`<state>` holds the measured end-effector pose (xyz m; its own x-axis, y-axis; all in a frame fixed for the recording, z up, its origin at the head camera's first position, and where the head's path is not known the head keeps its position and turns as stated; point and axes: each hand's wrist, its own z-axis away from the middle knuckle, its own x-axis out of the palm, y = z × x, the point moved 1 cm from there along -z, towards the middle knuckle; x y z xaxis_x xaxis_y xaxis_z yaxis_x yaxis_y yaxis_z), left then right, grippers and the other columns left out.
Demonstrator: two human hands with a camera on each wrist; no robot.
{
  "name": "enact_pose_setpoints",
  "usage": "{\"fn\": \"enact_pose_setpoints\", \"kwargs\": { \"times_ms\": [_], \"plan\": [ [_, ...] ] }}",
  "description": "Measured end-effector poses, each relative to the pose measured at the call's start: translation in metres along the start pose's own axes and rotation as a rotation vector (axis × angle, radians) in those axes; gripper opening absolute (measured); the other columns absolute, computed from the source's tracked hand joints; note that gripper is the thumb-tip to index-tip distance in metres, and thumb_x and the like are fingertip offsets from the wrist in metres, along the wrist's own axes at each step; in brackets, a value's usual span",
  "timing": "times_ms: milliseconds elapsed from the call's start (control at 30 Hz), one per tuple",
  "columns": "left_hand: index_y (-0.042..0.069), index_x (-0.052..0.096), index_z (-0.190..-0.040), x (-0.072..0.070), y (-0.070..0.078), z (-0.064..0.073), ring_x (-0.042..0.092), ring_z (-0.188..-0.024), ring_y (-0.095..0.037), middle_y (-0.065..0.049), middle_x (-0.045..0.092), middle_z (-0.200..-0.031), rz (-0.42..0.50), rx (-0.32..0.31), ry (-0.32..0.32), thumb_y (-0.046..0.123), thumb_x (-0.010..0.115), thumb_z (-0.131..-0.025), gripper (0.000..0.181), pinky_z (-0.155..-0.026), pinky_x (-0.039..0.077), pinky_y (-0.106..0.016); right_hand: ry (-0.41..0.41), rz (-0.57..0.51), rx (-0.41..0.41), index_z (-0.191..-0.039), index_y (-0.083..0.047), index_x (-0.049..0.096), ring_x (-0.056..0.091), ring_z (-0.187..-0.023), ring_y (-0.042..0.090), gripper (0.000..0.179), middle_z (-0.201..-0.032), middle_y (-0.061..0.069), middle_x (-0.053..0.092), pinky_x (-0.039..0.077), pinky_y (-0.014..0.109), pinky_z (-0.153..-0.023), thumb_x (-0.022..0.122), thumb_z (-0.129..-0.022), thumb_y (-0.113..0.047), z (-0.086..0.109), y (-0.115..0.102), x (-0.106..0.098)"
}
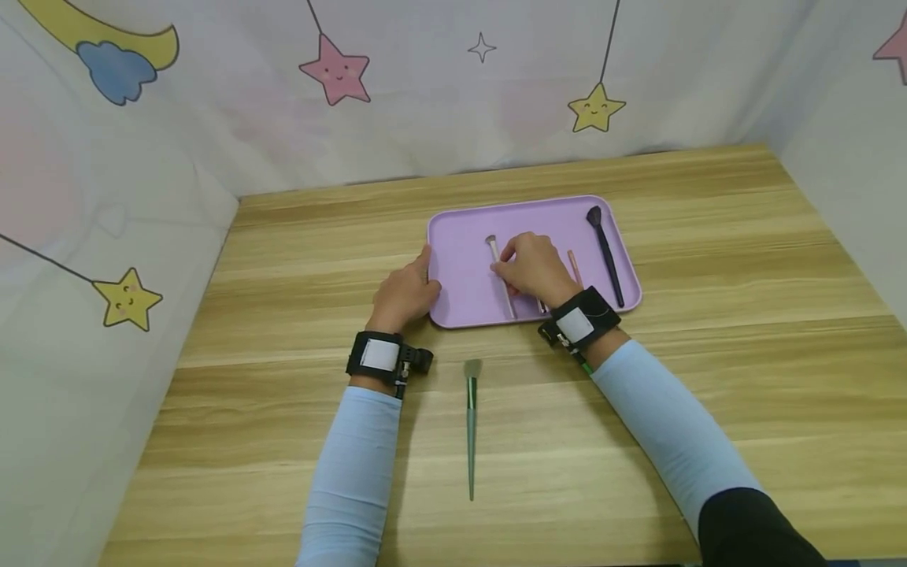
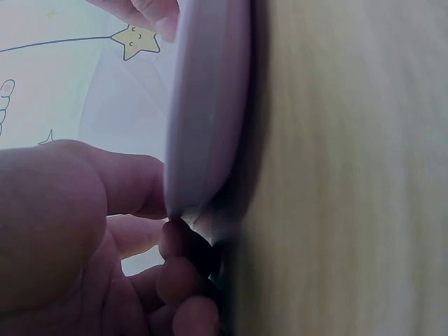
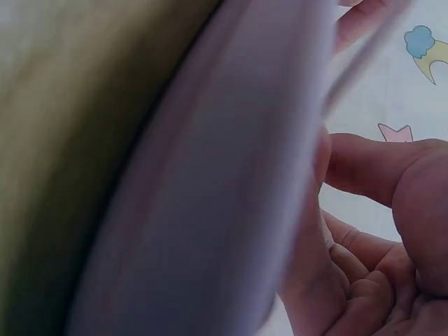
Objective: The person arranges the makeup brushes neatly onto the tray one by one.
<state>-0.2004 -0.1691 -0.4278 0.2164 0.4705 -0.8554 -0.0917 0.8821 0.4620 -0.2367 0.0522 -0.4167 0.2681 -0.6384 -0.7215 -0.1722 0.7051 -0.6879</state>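
Observation:
A light purple tray [image 1: 460, 228] lies on the table. My left hand [image 1: 404, 295] grips its left edge, thumb at the rim and other fingers curled at the side in the left wrist view. Over the tray, my right hand [image 1: 534, 268] pinches the handle of a white makeup brush [image 1: 505, 291], whose bristles point to the back. In the right wrist view a blurred thin handle [image 3: 364, 59] rises past the tray rim by the thumb. A pink-handled stick [image 1: 575, 268] and a small dark-tipped piece [image 1: 542, 305] lie partly hidden under the right hand and wrist.
A black makeup brush [image 1: 605, 256] lies along the tray's right side. On the wooden table [image 1: 283, 276], in front of the tray and between the forearms, lies a green makeup brush [image 1: 471, 429]. A printed curtain [image 1: 439, 126] hangs behind the table.

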Motion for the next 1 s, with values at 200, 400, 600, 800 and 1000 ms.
{"fn": "enact_pose_setpoints", "kwargs": {
  "times_ms": [200,400,600,800,1000],
  "plan": [
    [0.017,0.023,-0.162,0.001,-0.001,0.0,0.056,-0.097,-0.034,-0.014,0.045,-0.152,0.006,0.005,-0.001,0.028,0.047,-0.096,0.072,-0.074,0.044,-0.042,-0.025,0.067,0.017,-0.107,0.001,0.071,0.062,-0.064,0.022,0.03,-0.078,0.013,0.07,0.044,0.032,-0.059,0.073,-0.09,-0.023,0.003,-0.004,-0.001],
    [0.017,0.023,-0.162,-0.001,0.0,0.001,0.057,-0.091,-0.034,-0.014,0.046,-0.152,0.012,0.003,-0.002,0.027,0.048,-0.096,0.072,-0.067,0.04,-0.039,-0.101,0.148,0.0,-0.113,0.002,0.067,0.059,-0.079,0.028,0.034,-0.1,0.019,0.065,0.047,0.036,-0.065,0.071,-0.084,-0.014,0.008,-0.011,-0.001],
    [0.017,0.023,-0.162,-0.001,0.0,0.001,0.056,-0.092,-0.034,-0.014,0.047,-0.151,0.013,0.004,-0.005,0.027,0.047,-0.096,0.072,-0.066,0.04,-0.038,-0.102,0.123,0.014,-0.119,0.004,0.064,0.06,-0.056,0.016,0.036,-0.07,0.006,0.066,0.046,0.03,-0.055,0.068,-0.087,-0.011,0.009,-0.012,0.004],
    [0.016,0.023,-0.162,0.0,-0.001,0.0,0.056,-0.098,-0.034,-0.014,0.046,-0.152,0.019,0.014,0.001,0.027,0.047,-0.095,0.072,-0.073,0.043,-0.041,-0.101,0.113,0.004,-0.121,0.004,0.063,0.059,-0.052,0.014,0.036,-0.066,0.005,0.066,0.046,0.028,-0.053,0.067,-0.089,-0.011,0.009,-0.011,0.008],
    [0.015,0.022,-0.162,0.001,-0.001,-0.001,0.057,-0.096,-0.034,-0.014,0.045,-0.153,0.022,0.016,0.0,0.026,0.047,-0.096,0.072,-0.068,0.041,-0.039,-0.108,0.108,0.0,-0.122,0.004,0.063,0.061,-0.051,0.014,0.037,-0.065,0.005,0.067,0.048,0.029,-0.053,0.067,-0.089,-0.014,0.01,-0.011,0.007]
  ]
}}
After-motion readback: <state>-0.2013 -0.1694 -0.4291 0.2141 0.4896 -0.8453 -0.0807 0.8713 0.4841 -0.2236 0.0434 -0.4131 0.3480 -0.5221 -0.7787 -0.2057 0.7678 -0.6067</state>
